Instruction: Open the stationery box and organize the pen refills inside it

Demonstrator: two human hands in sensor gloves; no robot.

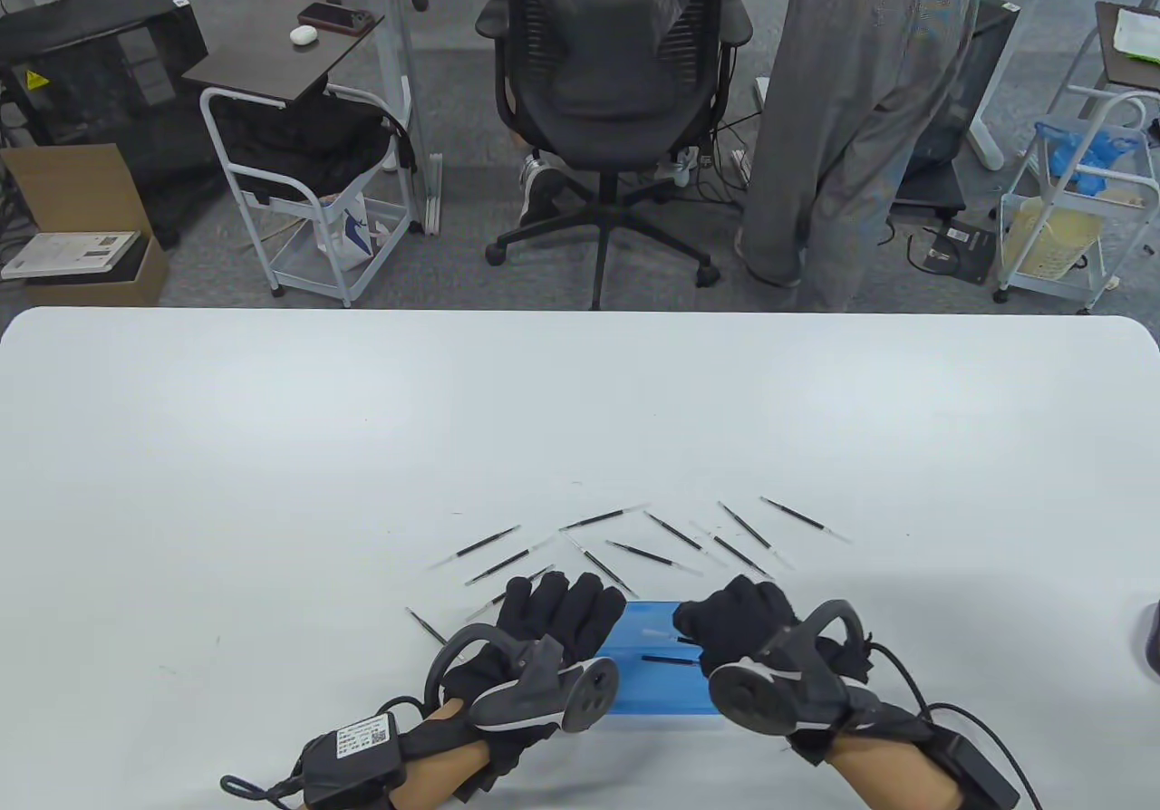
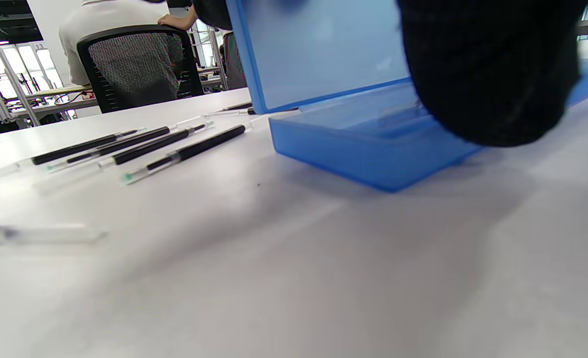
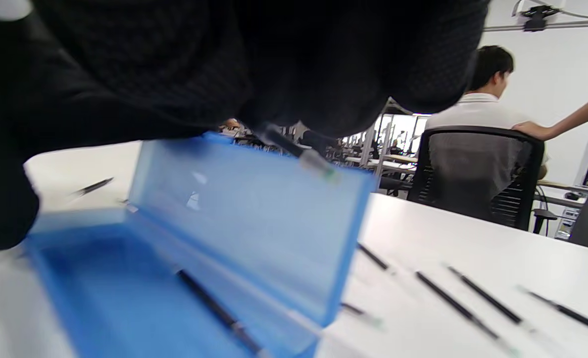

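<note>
Blue stationery box point(image 1: 657, 670) sits near the middle of the counter's point(image 1: 272, 448) near edge, lid point(image 3: 254, 219) raised and standing up on the far side. One pen refill point(image 3: 219, 312) lies inside the base, along its length.

Left hand point(image 1: 553, 629): rests at the box's left end, fingers reaching forward over that end. From the left wrist view a gloved finger point(image 2: 493, 74) hangs against the open base; the hold itself is hidden by the glove. Cannot tell whether it grips or only steadies.

Right hand point(image 1: 739, 620): over the right end of the box, fingers curled. Right wrist view shows a refill point(image 3: 299, 151) pinched under the fingers, its clear tip poking out above the lid's top edge.

Loose refills point(image 1: 671, 531) lie scattered on the counter just beyond the box, in a rough arc toward the far edge; most are black with clear ends. Several point(image 2: 140, 146) lie close together left of the box, and one point(image 1: 426, 626) lies apart by the left wrist. Further refills point(image 3: 465, 311) lie spread out to the right of the lid.

Beyond the far edge: a black office chair point(image 1: 616, 58) and a person standing in grey trousers point(image 1: 852, 112).
</note>
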